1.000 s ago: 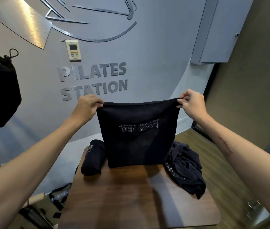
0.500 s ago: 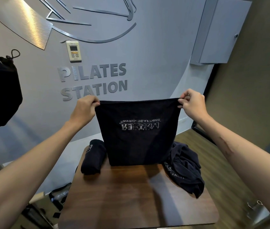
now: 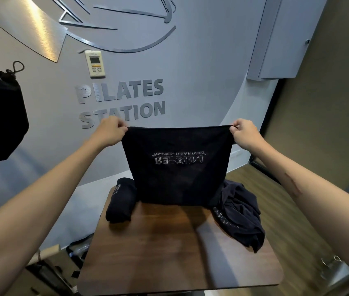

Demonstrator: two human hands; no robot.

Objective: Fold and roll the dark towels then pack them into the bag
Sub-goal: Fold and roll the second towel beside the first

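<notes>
I see a soft dark towel (image 3: 176, 165) hanging flat — left hand (image 3: 109, 133) and right hand (image 3: 245, 134) pinching its top corners, arms outstretched.

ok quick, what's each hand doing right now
Left hand: closed, pinching the top left corner of the dark towel.
Right hand: closed, pinching the towel's top right corner.

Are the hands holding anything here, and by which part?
Yes: one dark towel, stretched upright above the table. Left hand and right hand each pinch a top corner.
</notes>
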